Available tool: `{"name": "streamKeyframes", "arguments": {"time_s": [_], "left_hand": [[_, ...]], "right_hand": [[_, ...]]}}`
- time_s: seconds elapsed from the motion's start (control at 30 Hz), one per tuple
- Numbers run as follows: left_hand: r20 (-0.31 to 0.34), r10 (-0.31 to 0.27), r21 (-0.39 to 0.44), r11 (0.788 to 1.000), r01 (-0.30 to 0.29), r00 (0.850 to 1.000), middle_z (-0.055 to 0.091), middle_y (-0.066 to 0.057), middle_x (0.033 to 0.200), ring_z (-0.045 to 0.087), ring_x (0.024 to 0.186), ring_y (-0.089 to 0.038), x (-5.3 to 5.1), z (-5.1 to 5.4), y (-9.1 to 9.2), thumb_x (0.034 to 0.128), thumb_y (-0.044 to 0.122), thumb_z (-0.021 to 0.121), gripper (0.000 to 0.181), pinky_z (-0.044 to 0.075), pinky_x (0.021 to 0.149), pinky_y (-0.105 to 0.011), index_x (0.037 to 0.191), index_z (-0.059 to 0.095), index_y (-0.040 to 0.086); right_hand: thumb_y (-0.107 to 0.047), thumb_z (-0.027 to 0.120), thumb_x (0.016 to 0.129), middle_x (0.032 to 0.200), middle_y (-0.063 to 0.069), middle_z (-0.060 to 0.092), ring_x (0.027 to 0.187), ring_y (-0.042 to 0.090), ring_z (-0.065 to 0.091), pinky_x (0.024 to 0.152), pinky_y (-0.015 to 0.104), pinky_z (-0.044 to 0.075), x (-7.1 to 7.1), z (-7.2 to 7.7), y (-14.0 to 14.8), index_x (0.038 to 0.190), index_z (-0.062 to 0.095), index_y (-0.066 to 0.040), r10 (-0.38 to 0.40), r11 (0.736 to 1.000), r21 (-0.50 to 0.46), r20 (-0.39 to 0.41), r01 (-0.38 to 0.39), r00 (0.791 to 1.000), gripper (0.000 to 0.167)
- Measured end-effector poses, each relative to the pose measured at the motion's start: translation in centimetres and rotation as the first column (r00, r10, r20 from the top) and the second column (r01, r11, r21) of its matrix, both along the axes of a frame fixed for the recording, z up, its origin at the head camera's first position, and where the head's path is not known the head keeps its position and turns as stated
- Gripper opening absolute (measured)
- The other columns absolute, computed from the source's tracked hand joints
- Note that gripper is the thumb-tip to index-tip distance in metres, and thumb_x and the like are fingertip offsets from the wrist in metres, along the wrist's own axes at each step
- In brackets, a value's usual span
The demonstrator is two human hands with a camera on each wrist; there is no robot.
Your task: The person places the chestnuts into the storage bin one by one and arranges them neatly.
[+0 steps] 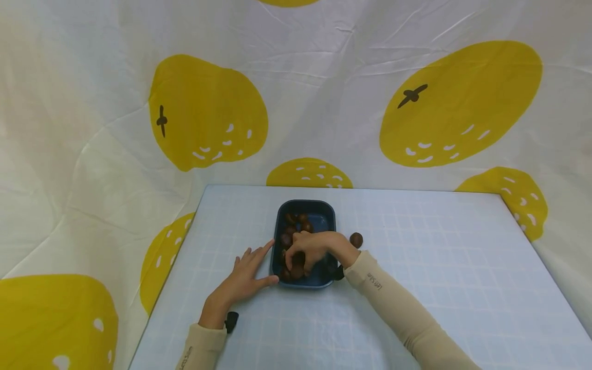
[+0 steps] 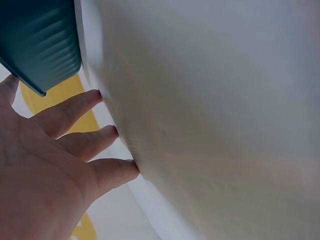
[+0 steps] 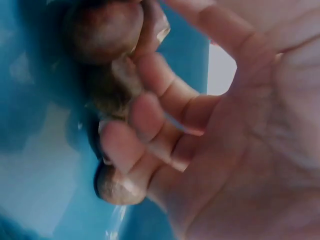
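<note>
A dark blue tray (image 1: 326, 209) stands on the table with several glossy brown chestnuts (image 1: 290, 229) along its left side. My right hand (image 1: 314, 248) reaches into it from the right, fingers bent down among the nuts. In the right wrist view, curled fingertips (image 3: 146, 116) touch or nearly touch a dark chestnut, below a larger chestnut (image 3: 107, 32); whether one is pinched is hidden. Left of the tray lies my left hand (image 1: 242, 277), fingers spread, with index finger and thumb at the tray's side. Its other fingertips (image 2: 92, 96) rest on the tabletop in the left wrist view.
One round brown chestnut (image 1: 356, 239) lies on the table just right of the tray, close to my right wrist. The pale checked tabletop (image 1: 439, 246) extends to the right. Behind it hangs a white cloth (image 1: 324, 103) with yellow fruit prints.
</note>
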State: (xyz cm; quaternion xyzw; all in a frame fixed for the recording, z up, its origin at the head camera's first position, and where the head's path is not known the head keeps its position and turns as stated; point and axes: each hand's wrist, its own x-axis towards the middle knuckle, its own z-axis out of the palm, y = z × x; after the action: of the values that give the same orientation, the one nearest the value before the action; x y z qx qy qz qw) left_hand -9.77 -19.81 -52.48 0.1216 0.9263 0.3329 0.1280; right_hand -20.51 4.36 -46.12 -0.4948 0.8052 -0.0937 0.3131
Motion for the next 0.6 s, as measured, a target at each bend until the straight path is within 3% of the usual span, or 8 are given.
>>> {"name": "streamKeyframes", "arguments": {"time_s": [0.6], "left_hand": [[-0.003,0.005,0.006,1.0,-0.005,1.0,0.025,-0.012,0.162,0.008,0.148,-0.048,0.0,0.0,0.1,0.0851,0.064,0.068,0.093,0.0,0.111,-0.072,0.156,0.008,0.054]], "right_hand": [[-0.027,0.092,0.072,0.104,-0.009,0.043,0.097,0.013,0.039,0.08,0.026,0.042,0.3,-1.4,-0.1,0.099,0.07,-0.04,-0.011,0.999,0.03,-0.058,0.013,0.998,0.037]]}}
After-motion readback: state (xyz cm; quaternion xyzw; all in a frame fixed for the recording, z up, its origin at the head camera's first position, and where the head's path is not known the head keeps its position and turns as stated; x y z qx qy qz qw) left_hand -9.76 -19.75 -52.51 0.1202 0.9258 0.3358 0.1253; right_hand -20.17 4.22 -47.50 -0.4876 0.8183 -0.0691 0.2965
